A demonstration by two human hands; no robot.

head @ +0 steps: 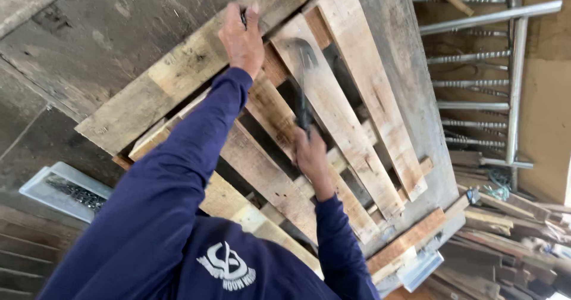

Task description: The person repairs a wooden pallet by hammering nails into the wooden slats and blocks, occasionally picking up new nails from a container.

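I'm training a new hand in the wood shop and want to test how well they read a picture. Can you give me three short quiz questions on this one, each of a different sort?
1. True or false: the right hand holds a hammer whose head is up against the pallet boards.
2. Which does the left hand touch? A) the metal rack B) a board of the wooden pallet C) the tray of nails
3. Fill in: the pale tray at lower left holds dark metal ____.

Key: 1 true. 2 B; the metal rack stands apart at the right. 3 nails or screws; too small to tell which.
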